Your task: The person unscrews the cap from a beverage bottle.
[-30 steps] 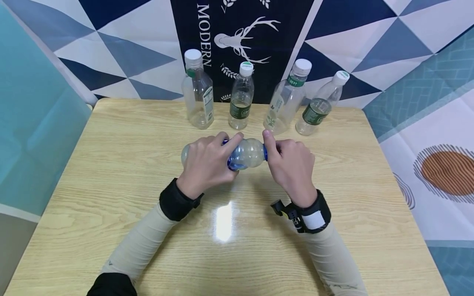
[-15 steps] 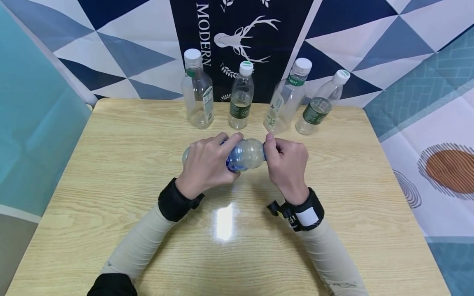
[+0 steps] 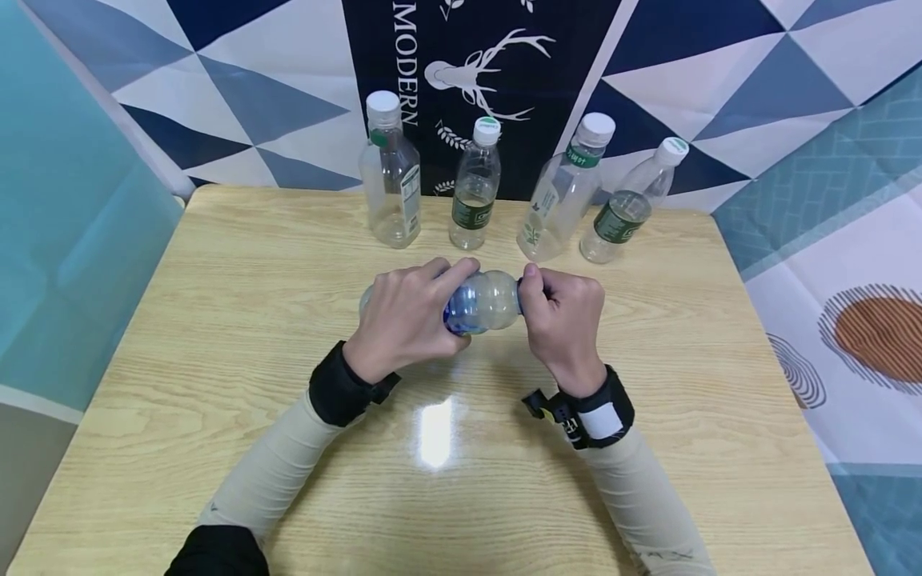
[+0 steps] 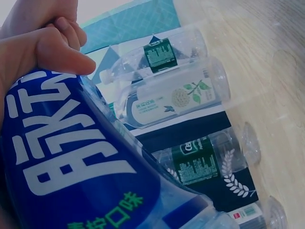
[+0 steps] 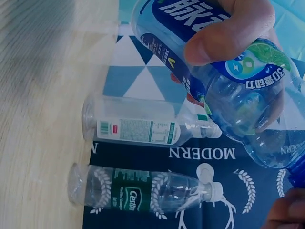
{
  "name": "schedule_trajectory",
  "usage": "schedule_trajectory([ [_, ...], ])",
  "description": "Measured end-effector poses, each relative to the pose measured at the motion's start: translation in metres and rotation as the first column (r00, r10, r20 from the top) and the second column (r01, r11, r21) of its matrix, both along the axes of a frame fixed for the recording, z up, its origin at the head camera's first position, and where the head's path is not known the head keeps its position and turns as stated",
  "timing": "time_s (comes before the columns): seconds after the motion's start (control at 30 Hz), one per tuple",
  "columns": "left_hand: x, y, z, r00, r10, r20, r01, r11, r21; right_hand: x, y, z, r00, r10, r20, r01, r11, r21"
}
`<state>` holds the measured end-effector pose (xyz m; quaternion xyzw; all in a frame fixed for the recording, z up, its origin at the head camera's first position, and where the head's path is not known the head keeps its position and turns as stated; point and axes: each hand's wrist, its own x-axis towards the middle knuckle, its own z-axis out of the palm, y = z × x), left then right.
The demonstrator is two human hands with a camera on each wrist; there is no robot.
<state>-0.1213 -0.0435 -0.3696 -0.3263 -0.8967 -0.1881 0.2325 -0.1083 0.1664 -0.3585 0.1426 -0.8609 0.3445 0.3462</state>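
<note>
A blue bottle (image 3: 481, 304) was held sideways over the bench (image 3: 446, 520).
The left hand (image 3: 406, 316) reached over it, fingers (image 3: 457, 276) curled round the body, hiding much of it. The right hand (image 3: 565, 320) gripped the top end, fingers bent, so the cap (image 5: 297, 173) hardly showed from above.

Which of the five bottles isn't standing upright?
The blue-labelled bottle, held sideways: left hand round its body, right hand at its capped end. The other four, white-capped bottles, stand near the table's far edge.

four clear bottles (image 3: 471, 214) standing | wood-grain tabletop (image 3: 238, 312) | deer-print backdrop (image 3: 461, 78) behind
</note>
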Motion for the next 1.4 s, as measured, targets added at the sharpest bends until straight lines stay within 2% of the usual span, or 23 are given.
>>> schedule_trajectory([
  [0.37, -0.002, 0.000, 0.001, 0.992, -0.062, 0.112, 0.057, 0.997, 0.049, 0.000, 0.001, 0.001, 0.999, 0.048, -0.025, -0.048, 0.999, -0.002],
  [1.0, -0.005, -0.001, 0.002, 0.949, -0.150, 0.277, 0.127, 0.987, 0.100, 0.000, 0.006, 0.004, 0.989, 0.121, -0.087, -0.116, 0.991, 0.067],
  [1.1, -0.004, 0.000, 0.002, 0.964, -0.117, 0.238, 0.097, 0.991, 0.094, 0.000, 0.006, 0.007, 0.995, 0.082, -0.063, -0.076, 0.993, 0.088],
  [1.17, -0.003, 0.001, 0.001, 0.984, -0.068, 0.163, 0.058, 0.996, 0.068, 0.000, 0.007, 0.009, 0.999, 0.039, 0.001, -0.038, 0.993, 0.107],
  [1.23, -0.003, 0.002, -0.001, 0.998, -0.008, 0.062, 0.007, 1.000, 0.028, 0.002, 0.008, 0.011, 0.994, -0.027, 0.103, 0.013, 0.991, 0.131],
  [1.3, -0.003, 0.003, -0.004, 0.998, 0.042, -0.040, -0.043, 0.999, -0.014, 0.003, 0.008, 0.013, 0.968, -0.097, 0.232, 0.060, 0.985, 0.159],
  [1.4, -0.003, 0.005, -0.007, 0.987, 0.086, -0.139, -0.095, 0.994, -0.056, 0.004, 0.007, 0.014, 0.908, -0.190, 0.373, 0.120, 0.972, 0.203],
])
